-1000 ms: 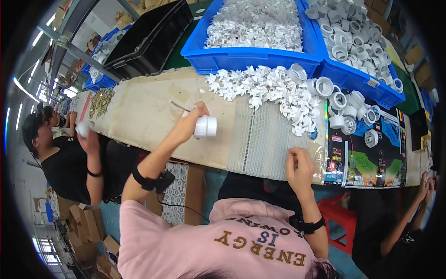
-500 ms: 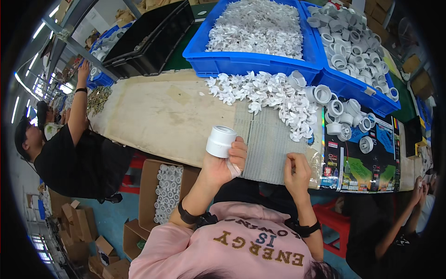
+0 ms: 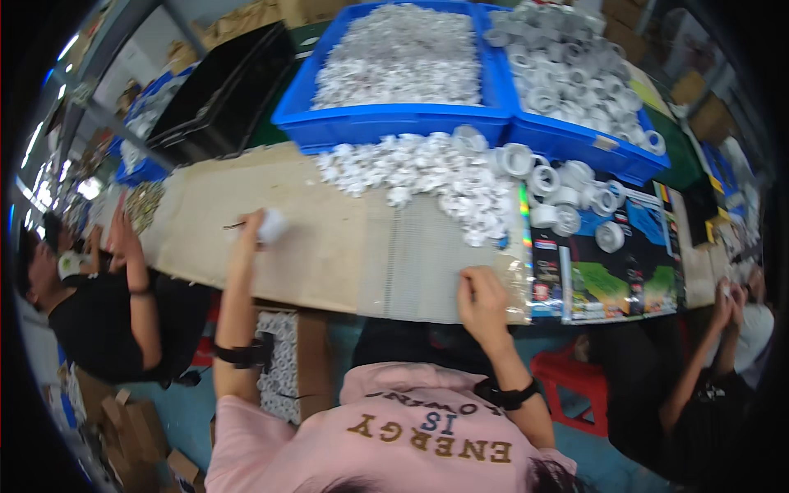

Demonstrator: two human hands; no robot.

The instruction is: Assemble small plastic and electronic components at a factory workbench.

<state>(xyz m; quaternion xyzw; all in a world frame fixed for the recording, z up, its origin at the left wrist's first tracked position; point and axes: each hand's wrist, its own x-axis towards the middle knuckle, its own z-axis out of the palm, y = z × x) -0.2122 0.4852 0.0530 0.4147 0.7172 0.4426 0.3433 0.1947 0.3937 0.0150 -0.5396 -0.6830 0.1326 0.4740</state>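
Note:
My left hand (image 3: pixel 251 227) is stretched over the bare left part of the worktable, closed around a white plastic pipe fitting (image 3: pixel 272 227) blurred by motion. A thin dark line shows just left of its fingers; I cannot make out what it is. My right hand (image 3: pixel 483 297) hovers by the table's near edge, fingers curled together beside the grey ribbed mat (image 3: pixel 419 267). Whatever it may hold is hidden. Beyond the mat lies a heap of small white finned plastic parts (image 3: pixel 477 205). Several loose white ring-shaped fittings (image 3: pixel 565 195) sit to its right.
Across the back stand a blue bin (image 3: pixel 394 122) of finned parts, another blue bin (image 3: pixel 575 146) of ring fittings, and a black crate (image 3: pixel 218 99). A cardboard box (image 3: pixel 312 357) of white fittings is below the table edge. Co-workers sit at left and far right.
My left hand has swung left and away from me with the white fitting. My right hand stays curled near the mat. The whole view has shifted somewhat.

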